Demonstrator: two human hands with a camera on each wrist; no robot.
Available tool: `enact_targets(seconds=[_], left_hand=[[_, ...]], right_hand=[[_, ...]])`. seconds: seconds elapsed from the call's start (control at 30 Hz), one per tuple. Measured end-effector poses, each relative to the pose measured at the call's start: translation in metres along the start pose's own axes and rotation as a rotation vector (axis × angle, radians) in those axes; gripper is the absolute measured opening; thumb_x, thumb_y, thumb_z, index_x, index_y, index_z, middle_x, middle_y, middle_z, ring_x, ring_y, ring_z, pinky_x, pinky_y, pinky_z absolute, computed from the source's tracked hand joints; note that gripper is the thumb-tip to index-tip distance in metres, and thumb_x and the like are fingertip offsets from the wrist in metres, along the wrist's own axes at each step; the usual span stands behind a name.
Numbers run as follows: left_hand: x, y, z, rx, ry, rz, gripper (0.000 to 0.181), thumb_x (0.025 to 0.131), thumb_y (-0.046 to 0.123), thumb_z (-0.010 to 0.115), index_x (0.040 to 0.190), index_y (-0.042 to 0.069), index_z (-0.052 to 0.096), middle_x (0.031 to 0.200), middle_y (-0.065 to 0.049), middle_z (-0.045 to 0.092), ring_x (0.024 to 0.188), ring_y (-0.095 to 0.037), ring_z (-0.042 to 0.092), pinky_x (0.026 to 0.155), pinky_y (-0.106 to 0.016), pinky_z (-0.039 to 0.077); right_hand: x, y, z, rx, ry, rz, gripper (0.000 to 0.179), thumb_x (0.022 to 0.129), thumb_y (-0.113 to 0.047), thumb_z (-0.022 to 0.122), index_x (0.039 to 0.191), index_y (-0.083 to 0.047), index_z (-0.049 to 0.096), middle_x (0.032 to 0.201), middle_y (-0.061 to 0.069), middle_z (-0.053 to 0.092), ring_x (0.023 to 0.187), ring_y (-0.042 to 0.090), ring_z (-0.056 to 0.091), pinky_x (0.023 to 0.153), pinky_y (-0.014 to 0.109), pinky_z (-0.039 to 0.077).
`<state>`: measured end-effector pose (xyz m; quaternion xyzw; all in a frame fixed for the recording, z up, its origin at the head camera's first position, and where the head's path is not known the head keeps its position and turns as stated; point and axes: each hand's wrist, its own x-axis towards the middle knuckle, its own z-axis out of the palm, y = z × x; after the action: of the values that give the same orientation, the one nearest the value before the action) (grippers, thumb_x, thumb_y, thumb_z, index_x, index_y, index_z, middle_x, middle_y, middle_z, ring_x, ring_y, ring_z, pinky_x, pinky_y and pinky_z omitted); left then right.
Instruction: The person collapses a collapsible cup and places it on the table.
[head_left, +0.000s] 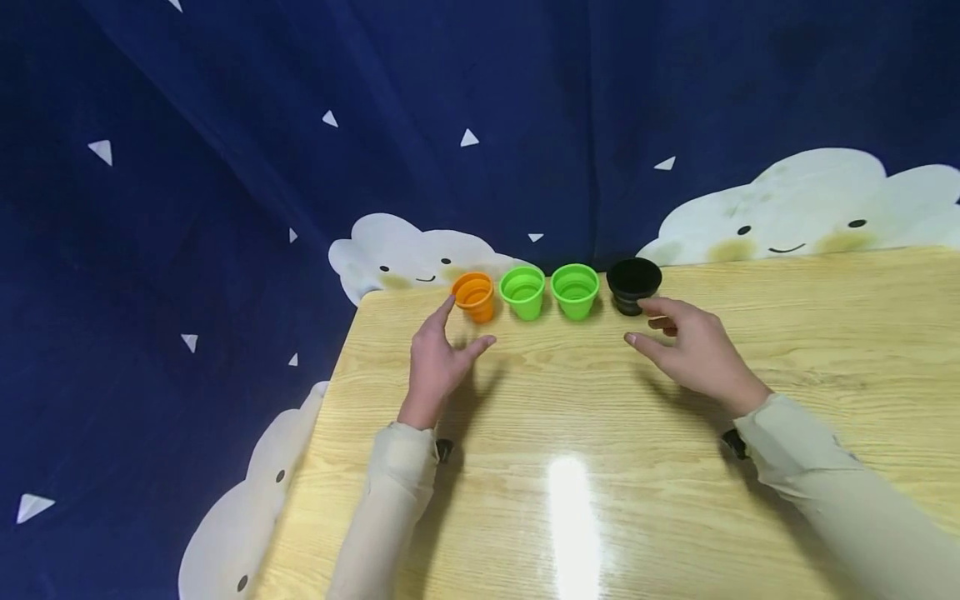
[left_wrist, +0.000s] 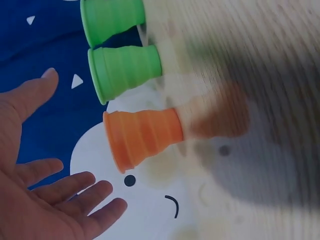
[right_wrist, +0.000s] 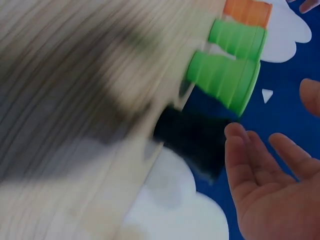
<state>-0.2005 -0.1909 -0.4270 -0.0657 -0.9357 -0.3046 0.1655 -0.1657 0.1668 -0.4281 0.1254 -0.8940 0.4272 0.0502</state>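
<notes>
Along the back edge of the table stand an orange cup [head_left: 480, 310], two ribbed green cups, one [head_left: 527, 307] beside the orange and the other [head_left: 576, 305] to its right, and a black cup [head_left: 633, 287] at the right end. All are upright, mouths up. My left hand [head_left: 438, 362] is just in front of the orange cup, thumb and fingers spread, the index fingertip near its rim in the head view. The right hand [head_left: 693, 350] hovers near the black cup, thumb apart from the loosely bent fingers, nothing between them. In the right wrist view its fingertips overlap the black cup's rim.
The light wooden table [head_left: 510, 500] reaches a dark blue curtain [head_left: 480, 100] printed with white triangles and smiling clouds. Its left edge lies beyond the left arm. A bright light reflection shows on the tabletop between the arms. Small dark devices sit under both wrists.
</notes>
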Motion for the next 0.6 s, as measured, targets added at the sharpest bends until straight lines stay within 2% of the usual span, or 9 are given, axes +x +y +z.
enact_targets(seconds=[0.1, 0.3, 0.47, 0.6], left_hand=[[0.004, -0.004, -0.001, -0.057, -0.003, -0.069, 0.089, 0.074, 0.035, 0.092, 0.146, 0.003, 0.051, 0.139, -0.017, 0.058, 0.124, -0.033, 0.056, 0.106, -0.042, 0.046], [0.015, -0.013, 0.006, -0.221, -0.002, -0.197, 0.085, 0.075, 0.024, 0.092, 0.145, 0.001, 0.051, 0.141, -0.016, 0.056, 0.122, -0.031, 0.057, 0.102, -0.042, 0.050], [0.023, -0.019, 0.013, -0.280, 0.007, -0.249, 0.083, 0.074, 0.018, 0.092, 0.144, 0.000, 0.051, 0.140, -0.019, 0.056, 0.122, -0.031, 0.058, 0.101, -0.042, 0.051], [0.030, -0.025, 0.018, -0.318, 0.015, -0.284, 0.082, 0.075, 0.015, 0.092, 0.144, -0.001, 0.051, 0.141, -0.020, 0.055, 0.123, -0.033, 0.057, 0.102, -0.045, 0.051]], right_hand=[[0.013, -0.006, 0.016, 0.030, 0.003, 0.006, 0.053, 0.094, -0.028, 0.073, 0.135, 0.002, 0.059, 0.128, 0.019, 0.064, 0.103, 0.034, 0.068, 0.087, 0.050, 0.056], [0.039, -0.017, 0.045, 0.093, -0.017, 0.014, 0.042, 0.091, -0.022, 0.076, 0.124, 0.002, 0.065, 0.110, 0.015, 0.071, 0.089, 0.025, 0.071, 0.076, 0.038, 0.059], [0.054, -0.029, 0.068, 0.122, -0.025, 0.034, 0.039, 0.090, -0.021, 0.077, 0.119, 0.003, 0.069, 0.096, 0.011, 0.073, 0.084, 0.022, 0.071, 0.074, 0.036, 0.059], [0.066, -0.042, 0.087, 0.157, -0.041, 0.054, 0.039, 0.090, -0.020, 0.076, 0.120, 0.003, 0.069, 0.097, 0.011, 0.074, 0.084, 0.021, 0.072, 0.076, 0.038, 0.060]])
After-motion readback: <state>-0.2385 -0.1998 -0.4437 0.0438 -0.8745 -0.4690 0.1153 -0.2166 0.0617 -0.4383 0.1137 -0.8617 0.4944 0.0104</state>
